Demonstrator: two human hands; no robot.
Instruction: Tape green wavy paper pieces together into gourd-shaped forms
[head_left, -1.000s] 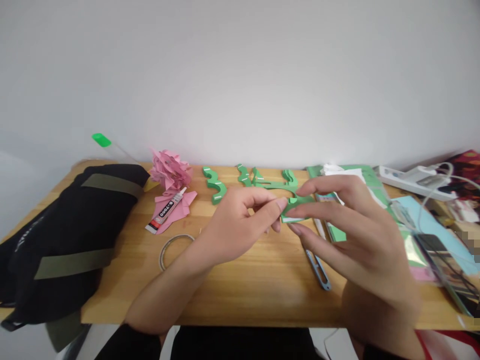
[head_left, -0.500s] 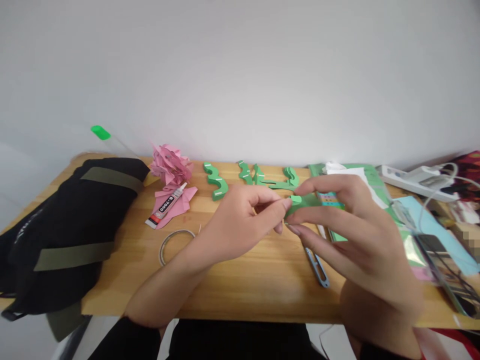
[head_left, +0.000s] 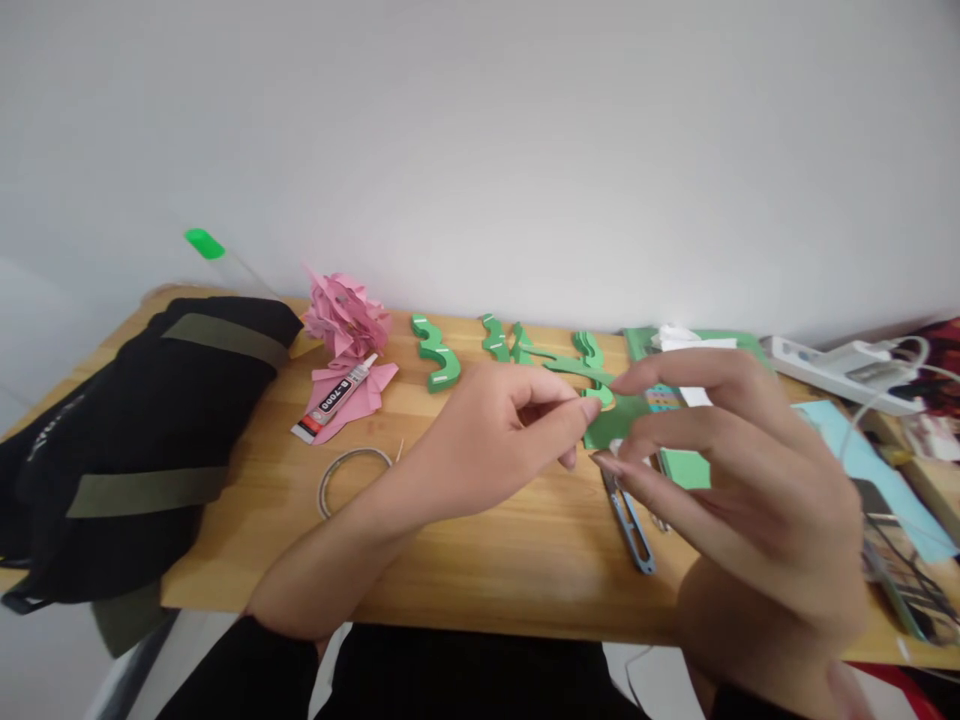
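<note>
Between its thumb and fingertips, my left hand (head_left: 506, 430) pinches a small green foam-like piece (head_left: 602, 398); most of it is hidden by the fingers. My right hand (head_left: 750, 490) is just to the right, its fingers apart and curved, with nothing seen between them. Below its fingertips lie blue thread snips (head_left: 634, 530). Behind the hands, wavy green cut pieces (head_left: 442, 368) and a long narrow green strip (head_left: 577, 370) rest on the table. Under the fingertips shows a flat green sheet (head_left: 619, 425).
To the left are a black bag (head_left: 172, 400), a pink paper-like heap (head_left: 346, 315), a B-7000 glue tube (head_left: 335, 398) and a tape roll (head_left: 330, 480). On the right sit a white power strip (head_left: 817, 370), a light blue sheet (head_left: 911, 500) and a phone (head_left: 900, 570).
My right hand has drawn away to the right from the green piece, its fingers spreading apart. My left hand keeps its pinch. The view has shifted slightly.
</note>
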